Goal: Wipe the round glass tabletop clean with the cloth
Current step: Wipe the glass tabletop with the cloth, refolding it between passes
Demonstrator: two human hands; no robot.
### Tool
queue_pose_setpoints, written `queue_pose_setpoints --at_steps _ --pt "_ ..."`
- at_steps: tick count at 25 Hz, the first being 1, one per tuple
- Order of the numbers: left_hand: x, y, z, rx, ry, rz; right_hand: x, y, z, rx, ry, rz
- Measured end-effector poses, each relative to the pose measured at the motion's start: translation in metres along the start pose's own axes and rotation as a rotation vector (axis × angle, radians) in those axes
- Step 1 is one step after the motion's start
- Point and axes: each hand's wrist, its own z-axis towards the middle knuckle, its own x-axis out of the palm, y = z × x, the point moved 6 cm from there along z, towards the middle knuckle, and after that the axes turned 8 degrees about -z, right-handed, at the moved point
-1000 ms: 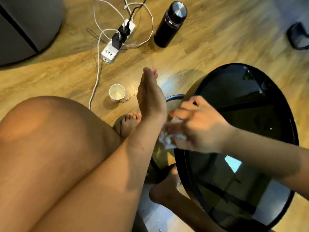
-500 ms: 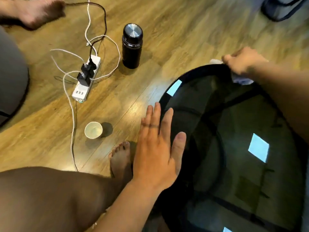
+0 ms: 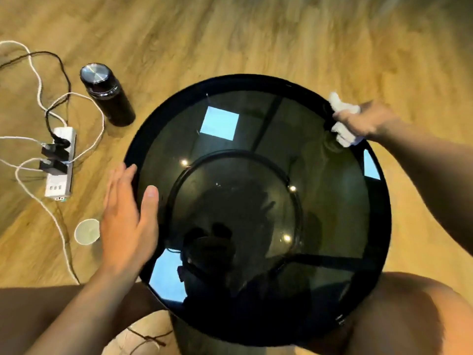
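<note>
The right hand (image 3: pixel 363 121) clenches the crumpled white cloth (image 3: pixel 341 119) against the far right rim of the round dark glass tabletop (image 3: pixel 256 139), the left hand (image 3: pixel 128 213) rests flat and empty on its left edge, and most of the glass seemingly remains to wipe.

Head count, floor and bench

One round glass bench (image 3: pixel 332 201); one white cloth (image 3: pixel 343 119) at its 2 o'clock rim; two hands, left (image 3: pixel 128 221) and right (image 3: pixel 368 119). On the floor toward 9 o'clock: one black flask (image 3: pixel 107 96), one power strip (image 3: pixel 60 165) with two black plugs, one paper cup (image 3: pixel 87 231).
</note>
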Motion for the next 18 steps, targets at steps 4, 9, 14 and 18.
queue_pose_setpoints --at_steps 4,9,14,18 --pt "-0.001 0.001 0.001 -0.001 -0.07 -0.038 0.011 -0.085 -0.073 0.141 0.013 0.043" --pt "-0.001 0.005 0.001 -0.009 -0.101 -0.026 0.041 -0.132 -0.203 0.263 0.084 0.164" --pt "-0.001 0.0 -0.003 0.076 -0.076 0.06 0.109 -0.097 -0.346 0.126 0.298 0.249" --pt "0.01 -0.011 -0.038 0.144 0.06 0.232 0.119 -0.095 -0.37 0.093 0.256 0.271"
